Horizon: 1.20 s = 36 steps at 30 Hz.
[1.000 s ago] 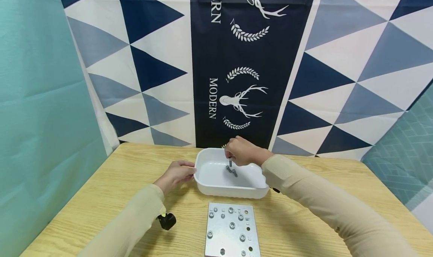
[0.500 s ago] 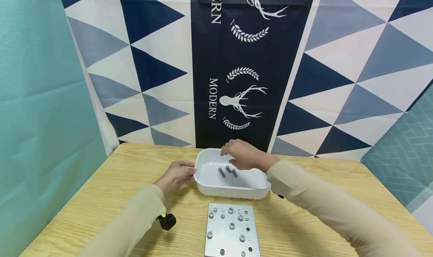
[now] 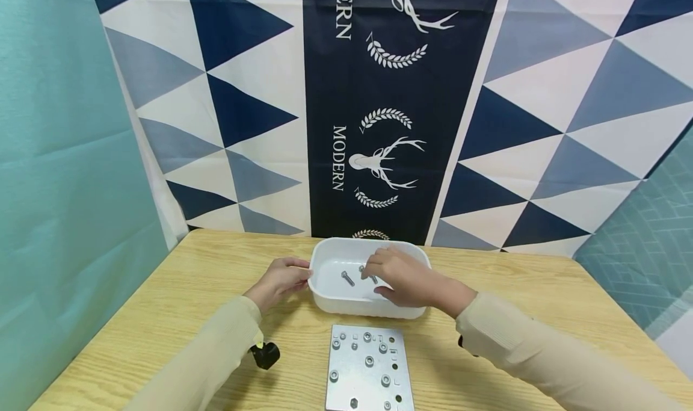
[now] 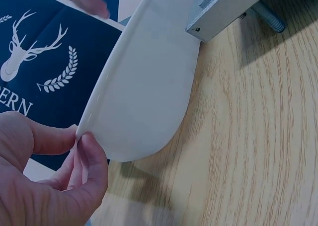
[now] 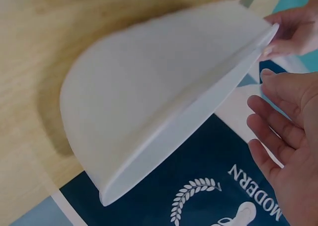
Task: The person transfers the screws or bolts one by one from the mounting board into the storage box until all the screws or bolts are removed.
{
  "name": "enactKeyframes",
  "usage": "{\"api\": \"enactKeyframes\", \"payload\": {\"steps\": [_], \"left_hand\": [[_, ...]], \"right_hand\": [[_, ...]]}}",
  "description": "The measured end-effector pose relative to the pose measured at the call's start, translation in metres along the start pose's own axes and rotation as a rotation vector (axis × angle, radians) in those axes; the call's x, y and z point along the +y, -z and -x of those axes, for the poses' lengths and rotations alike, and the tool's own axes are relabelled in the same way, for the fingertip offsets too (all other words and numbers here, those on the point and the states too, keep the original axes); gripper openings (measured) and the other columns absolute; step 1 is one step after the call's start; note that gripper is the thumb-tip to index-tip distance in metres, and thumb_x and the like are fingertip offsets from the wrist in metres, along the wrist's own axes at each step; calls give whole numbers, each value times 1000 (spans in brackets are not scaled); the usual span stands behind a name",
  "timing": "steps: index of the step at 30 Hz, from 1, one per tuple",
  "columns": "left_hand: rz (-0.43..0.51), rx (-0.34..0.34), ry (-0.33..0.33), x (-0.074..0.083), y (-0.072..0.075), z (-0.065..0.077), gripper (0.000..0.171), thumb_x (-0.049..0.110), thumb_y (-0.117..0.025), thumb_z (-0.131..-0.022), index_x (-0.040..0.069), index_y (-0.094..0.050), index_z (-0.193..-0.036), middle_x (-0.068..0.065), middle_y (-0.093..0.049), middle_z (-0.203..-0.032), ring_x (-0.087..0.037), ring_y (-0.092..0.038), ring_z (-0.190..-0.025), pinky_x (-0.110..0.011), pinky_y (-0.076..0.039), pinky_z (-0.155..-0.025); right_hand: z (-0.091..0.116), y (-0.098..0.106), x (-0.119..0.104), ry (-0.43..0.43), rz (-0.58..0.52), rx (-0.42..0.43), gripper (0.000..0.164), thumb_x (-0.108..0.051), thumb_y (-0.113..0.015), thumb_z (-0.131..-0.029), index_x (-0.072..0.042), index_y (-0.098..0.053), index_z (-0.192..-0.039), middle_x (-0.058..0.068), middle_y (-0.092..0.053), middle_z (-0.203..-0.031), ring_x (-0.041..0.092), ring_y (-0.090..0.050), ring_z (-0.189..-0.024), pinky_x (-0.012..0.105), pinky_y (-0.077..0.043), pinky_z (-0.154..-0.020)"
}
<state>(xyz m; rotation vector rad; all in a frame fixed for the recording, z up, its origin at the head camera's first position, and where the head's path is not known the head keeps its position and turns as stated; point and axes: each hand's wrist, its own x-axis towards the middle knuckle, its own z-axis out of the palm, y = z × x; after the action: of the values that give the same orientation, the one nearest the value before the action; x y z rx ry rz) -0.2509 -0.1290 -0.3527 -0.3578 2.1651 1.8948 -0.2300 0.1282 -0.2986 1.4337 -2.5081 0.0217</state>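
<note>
Fingers: rim of the white tray pinched by left hand, right hand held loose, nothing gripped | tray: found right of left fingers, under right ones | metal plate: parked camera-side of both | bolts: scattered inside tray, by right fingertips

Setting: a curtained-off bench-work station, building type indeterminable. Evidence: wood-grain tabletop; holed metal plate set with socket-head screws; white plastic tray containing loose bolts; navy-blue-white drape printed with stag heads and "MODERN"; teal sheet, left side.
</note>
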Motion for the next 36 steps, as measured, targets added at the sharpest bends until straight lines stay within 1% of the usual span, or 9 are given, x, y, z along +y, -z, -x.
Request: {"api": "enactKeyframes", "payload": {"steps": [5,9,13,17,21,29,36], "left_hand": [[-6,-6,-3,0,0,2,28,1,-63,-89,-4,-59,-117,-13,-60,-100,-12,-57,-75,-24,-55,-76],[-4,-10,-13,0,1,2,29,0,-61,-89,-6,-58,-118,-13,-60,-99,-12,-57,-75,-27,-55,-79],[-5,-8,-14,0,1,1,29,0,-60,-90,-6,-58,-118,-14,-60,-102,-14,-57,-78,-30,-55,-83],[-9,-7,-3,0,0,0,29,1,-60,-90,-5,-59,-119,-17,-60,-107,-14,-58,-79,-31,-55,-84],[-6,-12,5,-1,0,0,29,0,-60,-90,-5,-58,-119,-17,-60,-108,-14,-57,-79,-28,-55,-81],[-2,-16,7,-1,0,-1,29,0,-60,-90,-5,-58,-119,-15,-59,-106,-13,-56,-77,-27,-54,-80],[-2,-16,3,-1,-1,0,29,0,-59,-91,-4,-58,-119,-16,-59,-108,-13,-57,-78,-28,-55,-82]], "right_hand": [[14,1,-14,9,12,17,28,-16,-79,-78,-15,-69,-104,-3,-69,-102,13,-60,-97,32,-51,-88],[22,2,-22,-2,-5,5,28,-17,-78,-79,-15,-68,-105,-4,-68,-103,12,-60,-98,32,-51,-88],[31,1,-29,-3,-30,12,30,-14,-80,-77,-16,-68,-104,-6,-68,-102,11,-60,-97,30,-51,-88],[39,-1,-36,27,-29,45,30,-12,-80,-74,-18,-68,-101,-7,-68,-99,9,-59,-94,28,-51,-86],[46,-1,-44,66,-36,74,29,-11,-81,-73,-17,-68,-98,-9,-67,-95,7,-57,-91,26,-50,-85],[53,1,-64,99,-53,64,28,-16,-81,-74,-19,-69,-99,-12,-68,-94,4,-58,-92,23,-51,-84],[60,3,-77,139,-73,56,25,-20,-79,-77,-21,-68,-100,-14,-67,-94,2,-54,-91,21,-50,-84]]}}
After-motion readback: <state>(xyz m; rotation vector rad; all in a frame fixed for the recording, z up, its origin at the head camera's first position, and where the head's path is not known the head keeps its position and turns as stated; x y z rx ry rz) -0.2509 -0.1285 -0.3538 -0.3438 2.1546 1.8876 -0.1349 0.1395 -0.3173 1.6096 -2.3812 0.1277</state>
